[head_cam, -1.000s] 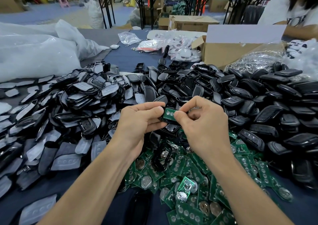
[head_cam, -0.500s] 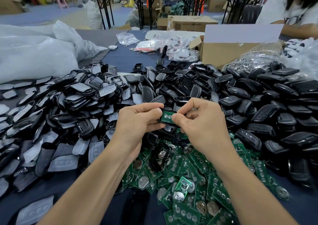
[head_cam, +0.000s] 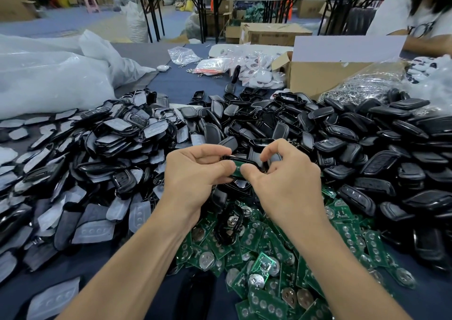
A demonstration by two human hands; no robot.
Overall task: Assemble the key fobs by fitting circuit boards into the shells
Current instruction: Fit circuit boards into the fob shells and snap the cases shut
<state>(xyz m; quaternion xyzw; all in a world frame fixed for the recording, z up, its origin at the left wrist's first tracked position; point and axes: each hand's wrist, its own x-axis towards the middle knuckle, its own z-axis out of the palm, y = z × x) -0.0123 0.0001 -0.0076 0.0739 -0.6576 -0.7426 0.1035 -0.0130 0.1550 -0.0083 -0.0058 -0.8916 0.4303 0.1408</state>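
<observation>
At the centre of the bench [head_cam: 186, 85], just above the near pile, both of your hands meet on one assembly.

Left hand [head_cam: 195, 173]: fingers curled over the left end of a black shell [head_cam: 242, 160], thumb closing in from the near side. Firm hold, no slack visible.

Right hand [head_cam: 288, 182]: also curled. Its thumb tip presses on the green circuit board [head_cam: 236, 169], and the index finger arches over the shell's far edge. Only a small strip of board shows between your two thumbs; the rest is hidden by thumbs and shell rim.

Key relation: the shell's long axis runs left to right, spanning from one hand to the other. The board lies against the shell's near side, on the same left-right axis. You cannot tell whether it is seated or only resting on the rim, because the contact is covered. Your right thumb is the digit on the board, so the right hand is the nearer one for the push. The left hand serves as the holder.

Judgement: the step in hand is seating the board. The next move likely calls for pressure away from you, into the shell, with the left hand bracing. Risk: the board enters skewed and jams on one edge.

Stock noted:
- Loose boards [head_cam: 269, 258] are heaped just near of your hands.
- Spare shells [head_cam: 367, 148] are piled far and right.
- Grey-backed pieces [head_cam: 97, 148] are piled to the left.
</observation>
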